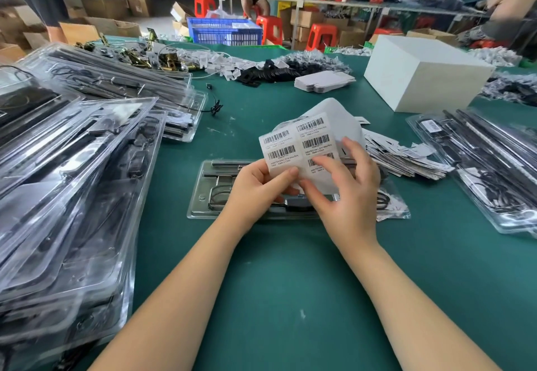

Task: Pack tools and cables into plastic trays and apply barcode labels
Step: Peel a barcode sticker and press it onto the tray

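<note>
A white sheet of barcode labels (302,141) is held up above the middle of the green table. My left hand (255,187) pinches its lower left edge between thumb and fingers. My right hand (345,184) pinches the lower right label, with the fingertips on the sheet's face. Under both hands lies a clear plastic tray (203,193) packed with black rods and coiled cable; much of it is hidden by my hands.
Tall piles of packed clear trays (75,167) fill the left side, and another stack (482,161) lies at right. A heap of used label backing (406,158) sits right of the tray. A white box (421,71), flat cartons (322,80) and loose parts lie farther back.
</note>
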A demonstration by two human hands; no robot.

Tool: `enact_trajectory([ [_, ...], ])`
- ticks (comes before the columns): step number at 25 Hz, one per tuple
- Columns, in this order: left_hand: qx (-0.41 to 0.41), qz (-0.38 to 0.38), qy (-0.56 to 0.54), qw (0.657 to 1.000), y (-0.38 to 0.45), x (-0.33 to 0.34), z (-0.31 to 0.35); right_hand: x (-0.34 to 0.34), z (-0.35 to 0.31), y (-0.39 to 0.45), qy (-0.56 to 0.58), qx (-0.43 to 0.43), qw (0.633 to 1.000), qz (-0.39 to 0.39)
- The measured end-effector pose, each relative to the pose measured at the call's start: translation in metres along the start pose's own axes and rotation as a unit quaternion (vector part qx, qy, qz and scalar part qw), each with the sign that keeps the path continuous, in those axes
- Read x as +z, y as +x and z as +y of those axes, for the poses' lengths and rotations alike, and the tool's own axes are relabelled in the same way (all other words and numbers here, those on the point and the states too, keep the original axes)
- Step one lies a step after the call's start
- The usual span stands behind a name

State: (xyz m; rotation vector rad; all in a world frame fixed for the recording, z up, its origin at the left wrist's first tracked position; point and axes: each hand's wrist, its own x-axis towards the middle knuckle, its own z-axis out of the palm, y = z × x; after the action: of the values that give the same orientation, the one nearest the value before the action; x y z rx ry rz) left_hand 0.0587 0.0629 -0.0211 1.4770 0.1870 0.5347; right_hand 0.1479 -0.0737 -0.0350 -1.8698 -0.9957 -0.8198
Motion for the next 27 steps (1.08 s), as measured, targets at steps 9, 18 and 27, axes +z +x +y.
enact_trajectory([
  [9,-0.011,-0.039,-0.034,0.999,-0.001,-0.003,0.001,0.0,-0.005,-0.002,0.006,-0.061,0.998,0.028],
  [18,0.002,-0.042,-0.046,0.998,-0.001,-0.002,-0.003,-0.004,-0.008,0.001,-0.024,-0.092,0.994,0.055],
  [27,0.027,-0.065,-0.049,0.996,0.001,-0.002,-0.008,-0.01,-0.006,0.003,0.015,-0.056,0.998,0.013],
])
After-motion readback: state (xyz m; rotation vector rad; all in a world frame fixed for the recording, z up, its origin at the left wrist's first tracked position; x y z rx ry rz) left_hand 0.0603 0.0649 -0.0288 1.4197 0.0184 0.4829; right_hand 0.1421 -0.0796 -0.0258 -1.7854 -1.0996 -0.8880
